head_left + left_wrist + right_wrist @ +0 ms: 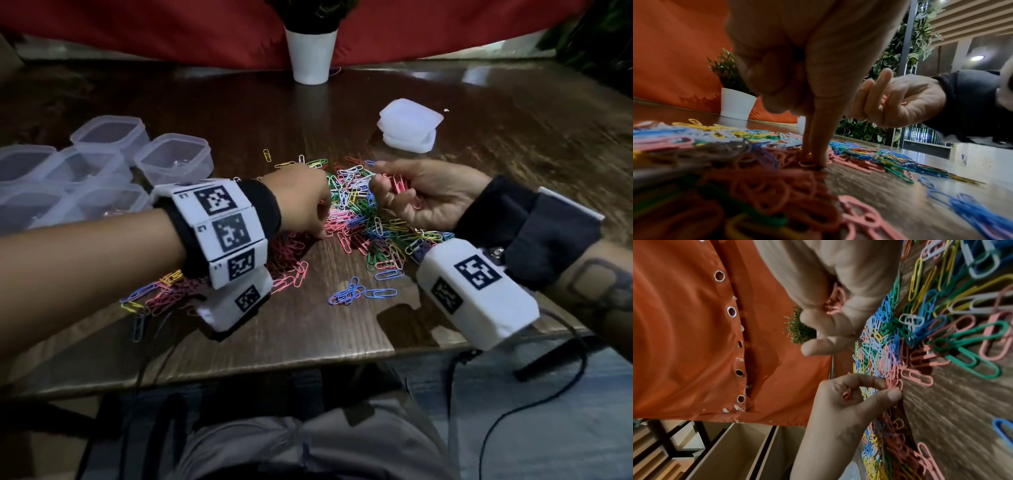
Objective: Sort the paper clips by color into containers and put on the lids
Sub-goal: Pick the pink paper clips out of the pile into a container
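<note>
- Mixed-color clips (356, 219) are spread in a big pile mid table (308, 329), w/ a few blue ones (346, 293) strayed to the near side.
- Left hand (301, 202) is pressed fingertips-down into the pile; pink clips (846, 394) are tucked in its curled fingers, thumb and index pinched at a pink one.
- Right hand (421, 195) is held palm-up just above the pile, fingers curled round a pink bunch (399, 183).
- Open tubs (102, 164) are grouped far left; lids (409, 125) stacked far right.
- White plant pot (311, 54) at the far edge.
</note>
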A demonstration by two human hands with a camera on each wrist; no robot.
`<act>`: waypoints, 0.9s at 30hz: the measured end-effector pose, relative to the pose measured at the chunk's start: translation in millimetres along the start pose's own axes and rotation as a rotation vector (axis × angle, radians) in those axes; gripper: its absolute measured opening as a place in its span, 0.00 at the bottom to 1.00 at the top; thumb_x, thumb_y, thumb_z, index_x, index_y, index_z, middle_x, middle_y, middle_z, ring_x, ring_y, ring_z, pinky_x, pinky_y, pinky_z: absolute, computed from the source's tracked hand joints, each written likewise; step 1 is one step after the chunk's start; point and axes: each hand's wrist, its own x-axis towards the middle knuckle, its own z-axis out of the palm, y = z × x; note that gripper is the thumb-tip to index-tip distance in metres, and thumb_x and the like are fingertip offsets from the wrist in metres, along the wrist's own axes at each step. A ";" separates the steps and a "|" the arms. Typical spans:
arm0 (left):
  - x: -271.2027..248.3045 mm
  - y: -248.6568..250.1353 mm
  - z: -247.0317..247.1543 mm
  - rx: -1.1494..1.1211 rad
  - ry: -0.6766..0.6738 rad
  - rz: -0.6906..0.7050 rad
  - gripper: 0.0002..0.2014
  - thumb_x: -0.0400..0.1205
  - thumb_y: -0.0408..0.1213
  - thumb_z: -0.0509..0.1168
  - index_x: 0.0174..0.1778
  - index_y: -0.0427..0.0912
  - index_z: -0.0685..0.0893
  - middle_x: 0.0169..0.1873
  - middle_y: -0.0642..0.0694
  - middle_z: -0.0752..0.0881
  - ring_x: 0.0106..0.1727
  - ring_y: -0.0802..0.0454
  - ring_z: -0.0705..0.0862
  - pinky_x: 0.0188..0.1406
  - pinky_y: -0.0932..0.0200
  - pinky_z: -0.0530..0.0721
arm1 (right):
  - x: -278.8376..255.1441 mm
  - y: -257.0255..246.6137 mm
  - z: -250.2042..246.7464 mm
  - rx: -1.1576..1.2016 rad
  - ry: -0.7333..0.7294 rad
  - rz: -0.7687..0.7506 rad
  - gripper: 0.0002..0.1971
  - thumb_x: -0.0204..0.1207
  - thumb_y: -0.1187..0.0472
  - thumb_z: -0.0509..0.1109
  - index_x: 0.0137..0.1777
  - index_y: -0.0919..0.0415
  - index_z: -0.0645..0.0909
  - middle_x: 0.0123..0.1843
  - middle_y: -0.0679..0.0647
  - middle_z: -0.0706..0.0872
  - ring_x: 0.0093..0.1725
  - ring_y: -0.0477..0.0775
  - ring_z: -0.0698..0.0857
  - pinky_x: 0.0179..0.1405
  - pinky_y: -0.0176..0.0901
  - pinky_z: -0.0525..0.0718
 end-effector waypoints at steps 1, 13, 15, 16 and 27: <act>-0.7 -0.9 0.8 0.005 0.004 0.004 0.07 0.75 0.43 0.72 0.37 0.45 0.83 0.25 0.54 0.73 0.35 0.53 0.74 0.36 0.58 0.69 | 0.0 -0.9 -1.4 -0.003 0.013 -0.001 0.14 0.84 0.58 0.55 0.38 0.63 0.68 0.19 0.52 0.75 0.15 0.41 0.76 0.07 0.27 0.68; -11.9 -7.5 -19.7 -0.690 0.114 -0.172 0.09 0.77 0.37 0.70 0.36 0.34 0.84 0.19 0.48 0.68 0.18 0.58 0.63 0.11 0.69 0.57 | 9.1 14.3 10.9 -0.173 0.058 -0.028 0.23 0.84 0.44 0.50 0.31 0.58 0.66 0.20 0.47 0.61 0.12 0.40 0.59 0.07 0.26 0.53; -9.1 3.5 -20.9 -0.841 0.139 -0.216 0.07 0.76 0.35 0.71 0.37 0.37 0.81 0.12 0.52 0.62 0.13 0.59 0.57 0.11 0.72 0.52 | 7.5 22.3 22.1 -0.165 0.042 -0.078 0.27 0.79 0.34 0.49 0.31 0.57 0.64 0.24 0.48 0.61 0.14 0.41 0.60 0.09 0.27 0.53; -6.9 10.6 -19.7 -0.861 0.163 -0.226 0.06 0.76 0.34 0.71 0.36 0.37 0.81 0.10 0.54 0.62 0.11 0.60 0.56 0.11 0.72 0.51 | 7.2 25.7 28.2 -0.175 0.042 -0.125 0.28 0.78 0.33 0.48 0.30 0.56 0.64 0.24 0.48 0.61 0.15 0.41 0.61 0.10 0.28 0.53; -26.0 -1.6 -20.6 -0.781 0.188 -0.186 0.17 0.77 0.53 0.67 0.32 0.43 0.85 0.23 0.47 0.71 0.26 0.54 0.68 0.21 0.65 0.62 | 12.9 11.2 -3.4 -0.322 0.114 -0.139 0.18 0.87 0.59 0.48 0.34 0.57 0.68 0.25 0.48 0.65 0.12 0.37 0.61 0.05 0.25 0.54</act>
